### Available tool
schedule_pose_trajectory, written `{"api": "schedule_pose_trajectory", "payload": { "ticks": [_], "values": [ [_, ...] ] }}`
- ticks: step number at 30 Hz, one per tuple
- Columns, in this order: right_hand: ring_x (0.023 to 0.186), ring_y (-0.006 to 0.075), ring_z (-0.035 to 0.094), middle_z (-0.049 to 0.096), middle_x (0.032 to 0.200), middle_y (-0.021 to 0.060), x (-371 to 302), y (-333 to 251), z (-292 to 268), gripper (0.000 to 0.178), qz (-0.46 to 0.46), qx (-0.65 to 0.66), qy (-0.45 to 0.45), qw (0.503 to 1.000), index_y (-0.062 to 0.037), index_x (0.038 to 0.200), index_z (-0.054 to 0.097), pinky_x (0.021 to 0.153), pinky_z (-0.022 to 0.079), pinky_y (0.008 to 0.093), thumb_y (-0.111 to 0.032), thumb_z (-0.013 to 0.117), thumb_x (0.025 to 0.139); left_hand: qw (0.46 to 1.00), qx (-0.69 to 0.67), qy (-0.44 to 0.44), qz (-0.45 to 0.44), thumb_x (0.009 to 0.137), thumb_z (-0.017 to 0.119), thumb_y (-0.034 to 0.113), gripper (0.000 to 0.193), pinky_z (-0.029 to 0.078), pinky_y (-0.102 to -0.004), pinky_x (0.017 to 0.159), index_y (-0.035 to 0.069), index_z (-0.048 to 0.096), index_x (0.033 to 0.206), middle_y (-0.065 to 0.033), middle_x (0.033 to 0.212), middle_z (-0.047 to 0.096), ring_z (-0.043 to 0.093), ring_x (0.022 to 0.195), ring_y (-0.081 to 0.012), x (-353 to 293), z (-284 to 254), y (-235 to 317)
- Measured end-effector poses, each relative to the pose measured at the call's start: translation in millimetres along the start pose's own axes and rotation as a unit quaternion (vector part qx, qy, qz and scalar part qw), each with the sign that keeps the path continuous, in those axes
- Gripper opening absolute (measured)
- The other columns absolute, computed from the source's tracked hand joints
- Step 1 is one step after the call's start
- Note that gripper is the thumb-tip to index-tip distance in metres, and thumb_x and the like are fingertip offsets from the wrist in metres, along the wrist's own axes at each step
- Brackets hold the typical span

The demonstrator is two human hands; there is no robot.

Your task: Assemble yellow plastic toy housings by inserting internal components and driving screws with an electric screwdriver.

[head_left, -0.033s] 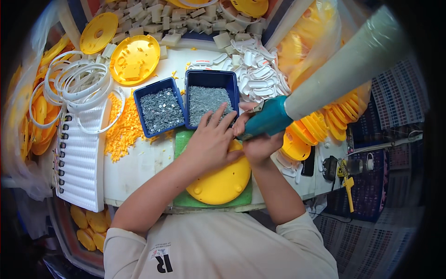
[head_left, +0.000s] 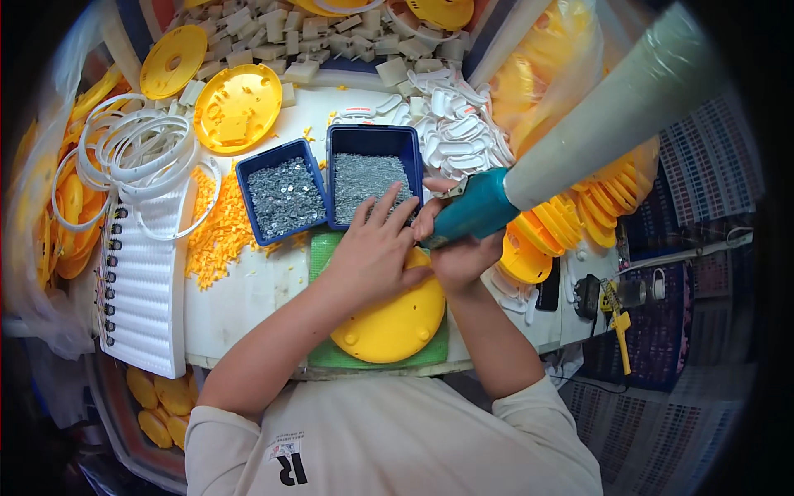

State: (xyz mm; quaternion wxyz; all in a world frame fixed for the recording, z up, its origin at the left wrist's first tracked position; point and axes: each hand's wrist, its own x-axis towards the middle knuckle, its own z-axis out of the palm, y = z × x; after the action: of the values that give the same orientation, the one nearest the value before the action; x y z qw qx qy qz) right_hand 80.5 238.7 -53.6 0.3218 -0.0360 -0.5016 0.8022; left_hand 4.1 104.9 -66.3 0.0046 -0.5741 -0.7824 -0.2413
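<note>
A yellow round plastic cover (head_left: 393,322) lies on a green mat (head_left: 329,355) in front of me. My left hand (head_left: 372,258) rests on its far part, fingers stretched out toward a blue bin (head_left: 372,137) of small metal screws. My right hand (head_left: 463,258) is wrapped around a teal power screwdriver (head_left: 475,208) with a long pale wrapped body. The tool slants from upper right down toward the cover's far edge, close to my left fingertips. My hands hide its tip.
Left of the screws stands a blue bin (head_left: 277,152) of small metal pieces, beside loose yellow bits (head_left: 217,236). White rings (head_left: 149,157) lie over a white ribbed tray (head_left: 149,289). White plastic parts (head_left: 463,136) and stacked yellow covers (head_left: 538,240) are right. Pale blocks (head_left: 314,33) fill the back.
The view has shifted very slightly. My hands, the screwdriver and the yellow cover keep the same positions relative to each other.
</note>
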Motion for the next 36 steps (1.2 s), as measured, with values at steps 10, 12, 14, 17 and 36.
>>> {"api": "schedule_pose_trajectory", "payload": {
  "ticks": [10, 12, 14, 17, 36],
  "values": [
    [0.069, 0.0190, 0.063, 0.064, 0.075, 0.0091, 2.8, 7.8, -4.3, 0.107, 0.035, -0.037, -0.018, 0.999, 0.0043, 0.114, 0.067, 0.068, 0.051, 0.0301, -0.094, 0.042, 0.080, 0.999, 0.048, -0.024, 0.008, 0.089, 0.071, 0.054, 0.078, 0.027, -0.0555, 0.123, 0.000, 0.056, 0.143, -0.0169, 0.160, 0.044, 0.028, 0.157, -0.0388, 1.5, -5.8, 2.3],
    [0.071, 0.0188, 0.063, 0.064, 0.076, 0.0088, -0.1, 8.4, -5.9, 0.106, 0.030, -0.045, -0.026, 0.998, 0.0042, 0.116, 0.066, 0.069, 0.051, 0.0298, -0.093, 0.041, 0.082, 0.997, 0.065, -0.035, 0.022, 0.089, 0.071, 0.054, 0.081, 0.027, -0.0557, 0.122, -0.001, 0.051, 0.146, -0.0171, 0.159, 0.044, 0.028, 0.156, -0.0396, 0.9, -3.1, 1.1],
    [0.072, 0.0186, 0.063, 0.064, 0.077, 0.0085, -0.3, 5.1, -1.9, 0.106, 0.032, -0.049, -0.038, 0.998, 0.0040, 0.118, 0.066, 0.071, 0.050, 0.0294, -0.092, 0.040, 0.083, 0.997, 0.074, -0.031, 0.021, 0.090, 0.070, 0.053, 0.084, 0.027, -0.0561, 0.122, -0.001, 0.047, 0.148, -0.0169, 0.159, 0.044, 0.028, 0.156, -0.0398, -0.8, -3.0, 1.6],
    [0.073, 0.0185, 0.062, 0.064, 0.078, 0.0091, -1.6, -3.3, -2.9, 0.102, -0.021, -0.047, -0.062, 0.997, 0.0056, 0.128, 0.061, 0.072, 0.050, 0.0294, -0.086, 0.038, 0.089, 0.998, 0.061, -0.006, 0.030, 0.090, 0.070, 0.053, 0.075, 0.027, -0.0553, 0.122, 0.000, 0.054, 0.141, -0.0170, 0.159, 0.046, 0.028, 0.157, -0.0397, -1.1, -0.8, 4.3],
    [0.074, 0.0252, 0.063, 0.064, 0.093, 0.0159, -82.6, -43.5, -32.7, 0.103, -0.047, -0.018, 0.021, 0.999, 0.0136, 0.131, 0.055, 0.070, 0.050, 0.0362, -0.080, 0.045, 0.090, 0.972, -0.097, -0.099, 0.187, 0.085, 0.073, 0.050, 0.046, 0.041, -0.0441, 0.106, 0.007, 0.070, 0.102, -0.0099, 0.104, 0.066, 0.061, 0.110, -0.0289, 5.0, 6.7, 36.5]
  ]
}}
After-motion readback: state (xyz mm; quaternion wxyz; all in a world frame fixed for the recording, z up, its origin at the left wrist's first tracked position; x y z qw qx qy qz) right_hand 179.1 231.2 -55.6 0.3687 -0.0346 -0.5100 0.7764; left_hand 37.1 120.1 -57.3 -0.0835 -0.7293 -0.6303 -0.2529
